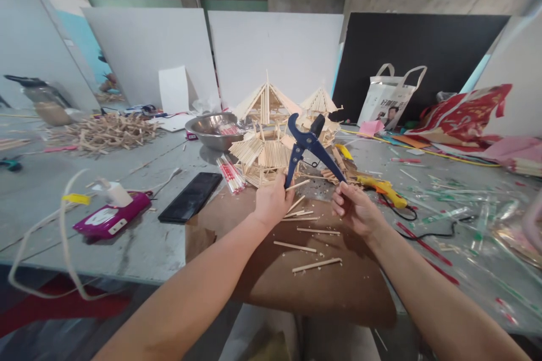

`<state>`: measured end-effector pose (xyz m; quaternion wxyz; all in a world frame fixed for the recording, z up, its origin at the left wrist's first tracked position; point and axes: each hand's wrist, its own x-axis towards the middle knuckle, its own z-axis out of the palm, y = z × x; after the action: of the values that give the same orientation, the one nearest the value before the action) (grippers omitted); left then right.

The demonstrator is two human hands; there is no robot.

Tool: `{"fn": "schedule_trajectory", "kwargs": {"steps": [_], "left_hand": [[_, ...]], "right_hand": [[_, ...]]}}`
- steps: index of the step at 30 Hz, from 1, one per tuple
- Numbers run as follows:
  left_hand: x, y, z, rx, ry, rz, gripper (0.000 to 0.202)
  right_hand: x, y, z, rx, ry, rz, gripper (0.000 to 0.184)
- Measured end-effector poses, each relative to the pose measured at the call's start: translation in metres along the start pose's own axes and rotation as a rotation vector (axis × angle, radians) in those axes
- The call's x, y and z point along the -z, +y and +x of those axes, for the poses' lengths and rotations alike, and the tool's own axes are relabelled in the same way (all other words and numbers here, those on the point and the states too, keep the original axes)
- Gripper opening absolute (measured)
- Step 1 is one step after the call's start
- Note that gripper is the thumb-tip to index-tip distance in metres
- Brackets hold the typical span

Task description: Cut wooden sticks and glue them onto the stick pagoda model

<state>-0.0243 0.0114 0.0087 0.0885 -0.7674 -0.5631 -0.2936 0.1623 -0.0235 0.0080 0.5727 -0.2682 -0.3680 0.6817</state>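
I log: purple power strip [112, 217]; left hand [273, 203], closed round one handle of blue hook-nosed cutter [308, 140], aloft between both hands; slim wooden sticks [317, 265]; right hand [358, 207], pinching the other handle's tip; white bag [383, 96], Chinese lettering mostly illegible.

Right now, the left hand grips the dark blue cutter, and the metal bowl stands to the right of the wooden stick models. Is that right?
Not quite: in the head view, the metal bowl stands to the left of the wooden stick models. The left hand does grip the dark blue cutter.
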Motion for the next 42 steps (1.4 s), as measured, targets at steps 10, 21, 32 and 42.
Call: {"fn": "schedule_trajectory", "kwargs": {"steps": [10, 21, 32, 42], "left_hand": [[0.009, 0.004, 0.002, 0.106, -0.057, 0.034, 0.031], [0.008, 0.001, 0.004, 0.128, -0.041, -0.001, 0.030], [0.014, 0.010, 0.000, 0.112, -0.053, -0.087, 0.026], [0.003, 0.022, -0.011, 0.000, -0.177, -0.100, 0.028]], "right_hand": [[-0.004, -0.005, -0.005, -0.003, -0.083, 0.068, 0.018], [-0.001, -0.003, -0.002, -0.027, -0.007, 0.001, 0.025], [-0.004, 0.015, 0.001, -0.136, -0.068, -0.309, 0.025], [-0.011, 0.018, 0.005, 0.061, 0.047, -0.383, 0.035]]}}
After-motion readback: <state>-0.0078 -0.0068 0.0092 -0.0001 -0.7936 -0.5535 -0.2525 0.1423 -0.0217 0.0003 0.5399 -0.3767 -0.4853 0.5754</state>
